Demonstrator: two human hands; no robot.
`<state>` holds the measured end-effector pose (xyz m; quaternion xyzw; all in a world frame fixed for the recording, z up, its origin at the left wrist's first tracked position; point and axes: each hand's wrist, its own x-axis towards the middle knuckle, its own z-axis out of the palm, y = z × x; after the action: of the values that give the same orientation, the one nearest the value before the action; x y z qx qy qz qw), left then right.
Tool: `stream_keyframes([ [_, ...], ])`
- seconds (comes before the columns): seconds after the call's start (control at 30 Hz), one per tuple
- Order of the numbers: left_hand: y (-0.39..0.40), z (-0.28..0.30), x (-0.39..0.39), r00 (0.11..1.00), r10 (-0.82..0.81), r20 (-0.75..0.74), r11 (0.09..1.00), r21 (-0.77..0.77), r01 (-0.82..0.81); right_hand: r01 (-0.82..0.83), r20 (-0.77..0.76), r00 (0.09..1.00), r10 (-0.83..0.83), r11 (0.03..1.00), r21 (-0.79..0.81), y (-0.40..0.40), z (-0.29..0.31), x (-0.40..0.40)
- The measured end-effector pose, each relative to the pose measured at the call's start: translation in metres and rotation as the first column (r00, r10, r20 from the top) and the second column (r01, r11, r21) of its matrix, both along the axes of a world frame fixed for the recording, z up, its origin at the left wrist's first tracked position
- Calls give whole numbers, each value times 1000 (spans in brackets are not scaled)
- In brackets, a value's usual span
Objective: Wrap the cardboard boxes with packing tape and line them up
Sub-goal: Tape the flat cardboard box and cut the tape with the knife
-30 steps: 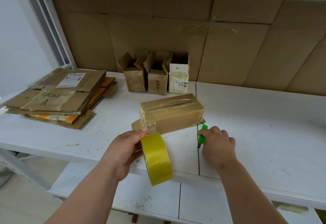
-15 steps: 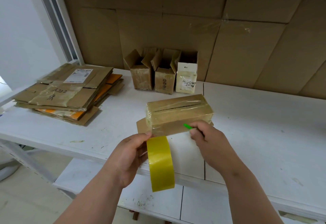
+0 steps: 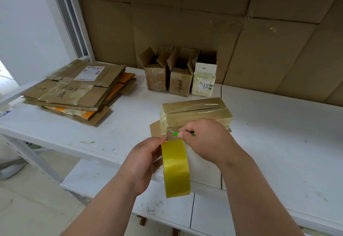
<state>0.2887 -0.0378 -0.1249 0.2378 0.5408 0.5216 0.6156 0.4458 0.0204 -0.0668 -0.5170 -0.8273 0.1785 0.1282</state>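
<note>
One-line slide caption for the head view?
Left hand holds tape roll; right hand brings green cutter to tape at wrapped box.

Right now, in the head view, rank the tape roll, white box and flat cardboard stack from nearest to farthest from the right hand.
1. Tape roll, just left of the right hand.
2. White box, behind it by the back wall.
3. Flat cardboard stack, far left.

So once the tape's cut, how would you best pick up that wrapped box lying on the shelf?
Probably across its two long sides, from above. The wrapped box lies flat on the white shelf with its long sides running left to right, and its top is free. The near side is crowded by the left hand, tape roll and right hand, so come from above.
</note>
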Motion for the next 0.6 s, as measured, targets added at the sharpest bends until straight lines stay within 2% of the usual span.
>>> stream_keyframes([
  [0.37,0,1,-1,1000,-10,20,1000,19,9,-2,98,995,6,999,-45,7,5,-11],
  [0.6,2,4,-1,1000,-9,4,1000,15,9,23,58,998,-19,997,-68,10,11,-3],
])
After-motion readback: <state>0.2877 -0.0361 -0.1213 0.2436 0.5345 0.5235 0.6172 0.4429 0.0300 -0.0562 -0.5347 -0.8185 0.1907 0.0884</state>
